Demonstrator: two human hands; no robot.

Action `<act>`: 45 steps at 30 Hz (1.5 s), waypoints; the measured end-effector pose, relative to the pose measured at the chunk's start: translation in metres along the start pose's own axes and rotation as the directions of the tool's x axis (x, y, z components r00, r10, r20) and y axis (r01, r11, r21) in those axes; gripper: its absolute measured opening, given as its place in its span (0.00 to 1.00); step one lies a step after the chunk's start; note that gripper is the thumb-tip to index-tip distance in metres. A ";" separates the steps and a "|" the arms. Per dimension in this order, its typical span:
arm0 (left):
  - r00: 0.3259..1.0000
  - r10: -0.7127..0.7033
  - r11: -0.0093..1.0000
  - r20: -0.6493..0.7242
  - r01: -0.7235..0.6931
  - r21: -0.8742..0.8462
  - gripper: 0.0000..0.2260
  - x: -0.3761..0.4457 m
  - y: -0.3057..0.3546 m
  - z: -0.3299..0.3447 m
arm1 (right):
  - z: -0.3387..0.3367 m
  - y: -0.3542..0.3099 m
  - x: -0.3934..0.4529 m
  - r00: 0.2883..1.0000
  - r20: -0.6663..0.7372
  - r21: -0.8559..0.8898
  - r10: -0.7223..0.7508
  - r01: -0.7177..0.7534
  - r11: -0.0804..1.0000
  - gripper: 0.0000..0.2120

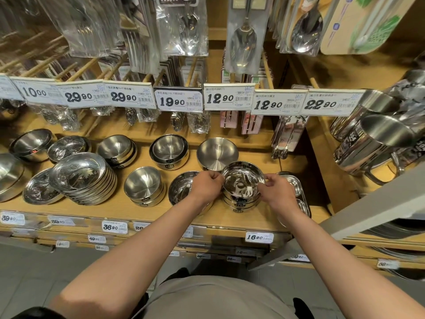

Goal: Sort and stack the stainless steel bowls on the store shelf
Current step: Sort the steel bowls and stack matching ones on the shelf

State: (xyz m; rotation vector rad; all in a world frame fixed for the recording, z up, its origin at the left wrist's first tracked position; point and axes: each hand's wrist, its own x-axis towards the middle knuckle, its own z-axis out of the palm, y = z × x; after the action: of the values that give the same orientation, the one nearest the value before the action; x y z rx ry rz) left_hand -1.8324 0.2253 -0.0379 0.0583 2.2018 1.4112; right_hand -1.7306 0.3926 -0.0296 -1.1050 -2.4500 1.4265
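Both hands meet at a small stack of steel bowls (242,194) near the front of the wooden shelf (147,210), a little right of centre. The left hand (208,184) pinches the rim of the top bowl (241,180) at its 9 o'clock side, fingers curled in. The right hand (274,187) does the same at the 3 o'clock side, thumb and fingertips closed on the rim. The top bowl sits nested in the bowls below it, whose dark labels face forward.

Just behind the stack, at 12 o'clock, stands a larger matte bowl (216,153), touching or nearly touching it. At 9 o'clock, partly under the left wrist, lies a shiny bowl (181,188). Farther toward 9 o'clock sits a short stack of brushed bowls (143,186), then a tall tilted pile of shallow bowls (85,178). Along the back row are more small stacks, one with a dark rim (169,149). At 3 o'clock of the held stack, partly hidden by the right forearm, lie square steel trays (293,183).

Above the shelf runs a row of price tags (179,101), with packaged spoons (243,42) hanging higher up. At far right stand steel mugs (377,139) on a separate shelf.
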 end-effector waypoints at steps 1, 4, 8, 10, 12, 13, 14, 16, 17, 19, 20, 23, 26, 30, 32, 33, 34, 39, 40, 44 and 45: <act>1.000 0.006 1.000 -0.003 -0.006 -0.003 0.14 -0.003 0.001 -0.001 | -0.001 0.000 -0.001 1.000 -0.004 0.000 0.008 -0.008 1.000 0.16; 0.998 0.045 0.999 -0.031 -0.045 0.022 0.11 -0.011 0.000 -0.014 | -0.010 0.002 -0.005 0.999 -0.042 0.001 -0.011 0.011 1.000 0.17; 0.992 0.122 0.992 -0.045 -0.121 0.022 0.06 -0.029 -0.005 -0.044 | -0.024 0.002 -0.023 0.991 -0.098 0.036 -0.088 0.092 0.995 0.17; 0.986 0.152 0.988 -0.071 -0.151 0.024 0.07 -0.039 -0.012 -0.062 | -0.027 0.002 -0.038 0.980 -0.105 0.041 -0.166 0.171 0.984 0.14; 0.980 0.154 0.988 -0.123 -0.151 0.029 0.07 -0.051 -0.022 -0.080 | -0.025 0.002 -0.054 0.968 -0.096 0.051 -0.233 0.239 0.970 0.12; 0.980 0.134 0.991 -0.145 -0.134 0.013 0.07 -0.056 -0.027 -0.089 | -0.021 0.002 -0.061 0.964 -0.072 0.072 -0.256 0.261 0.963 0.12; 0.982 0.102 0.994 -0.160 -0.107 -0.020 0.07 -0.060 -0.032 -0.096 | -0.016 0.001 -0.067 0.964 -0.028 0.105 -0.264 0.266 0.958 0.13; 0.984 0.039 0.995 -0.173 -0.054 -0.080 0.07 -0.066 -0.042 -0.108 | -0.001 -0.002 -0.078 0.966 0.090 0.180 -0.242 0.223 0.958 0.12; 0.983 0.015 0.995 -0.182 -0.033 -0.099 0.07 -0.067 -0.047 -0.112 | 0.009 -0.002 -0.081 0.964 0.143 0.213 -0.224 0.191 0.958 0.12; 0.978 -0.020 0.992 -0.206 -0.006 -0.125 0.06 -0.069 -0.056 -0.120 | 0.030 -0.003 -0.086 0.958 0.218 0.245 -0.186 0.131 0.961 0.13; 0.976 -0.034 0.990 -0.214 0.004 -0.138 0.06 -0.069 -0.061 -0.123 | 0.041 -0.002 -0.086 0.955 0.252 0.231 -0.158 0.099 0.968 0.15; 0.973 -0.063 0.985 -0.222 0.025 -0.173 0.06 -0.068 -0.075 -0.136 | 0.068 -0.001 -0.082 0.927 0.366 0.178 -0.076 0.011 0.984 0.20; 0.970 -0.083 0.980 -0.228 0.038 -0.197 0.07 -0.068 -0.087 -0.155 | 0.092 -0.007 -0.076 0.910 0.415 0.156 -0.028 -0.041 0.987 0.17; 0.961 -0.128 0.972 -0.246 0.073 -0.221 0.08 -0.064 -0.106 -0.189 | 0.129 -0.020 -0.067 0.921 0.373 0.138 0.113 -0.176 0.975 0.20; 0.953 -0.163 0.967 -0.256 0.103 -0.234 0.10 -0.061 -0.114 -0.204 | 0.143 -0.025 -0.066 0.917 0.344 0.190 0.202 -0.279 0.941 0.27; 0.948 -0.182 0.965 -0.261 0.122 -0.232 0.10 -0.059 -0.118 -0.211 | 0.149 -0.026 -0.066 0.922 0.322 0.231 0.215 -0.297 0.927 0.27; 0.945 -0.200 0.963 -0.261 0.140 -0.231 0.09 -0.055 -0.122 -0.218 | 0.155 -0.027 -0.065 0.929 0.295 0.261 0.224 -0.304 0.916 0.27; 0.949 -0.268 0.946 -0.165 0.227 -0.230 0.03 -0.034 -0.123 -0.234 | 0.176 -0.035 -0.060 0.939 0.198 0.237 0.282 -0.325 0.916 0.18; 0.952 -0.272 0.938 -0.138 0.230 -0.260 0.03 -0.030 -0.121 -0.234 | 0.178 -0.038 -0.060 0.936 0.203 0.267 0.288 -0.336 0.903 0.11; 0.964 -0.265 0.928 0.002 0.255 -0.272 0.21 -0.014 -0.117 -0.237 | 0.185 -0.041 -0.062 0.949 0.139 0.262 0.284 -0.312 0.913 0.06; 0.966 -0.258 0.931 0.024 0.256 -0.259 0.22 -0.011 -0.118 -0.238 | 0.187 -0.040 -0.061 0.950 0.116 0.257 0.291 -0.312 0.915 0.04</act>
State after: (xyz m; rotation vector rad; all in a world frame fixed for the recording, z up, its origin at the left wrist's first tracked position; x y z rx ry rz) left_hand -1.9009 -0.0309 -0.0578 -0.3203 1.9288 1.5353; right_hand -1.7860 0.2086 -0.0863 -1.4309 -2.1043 1.8576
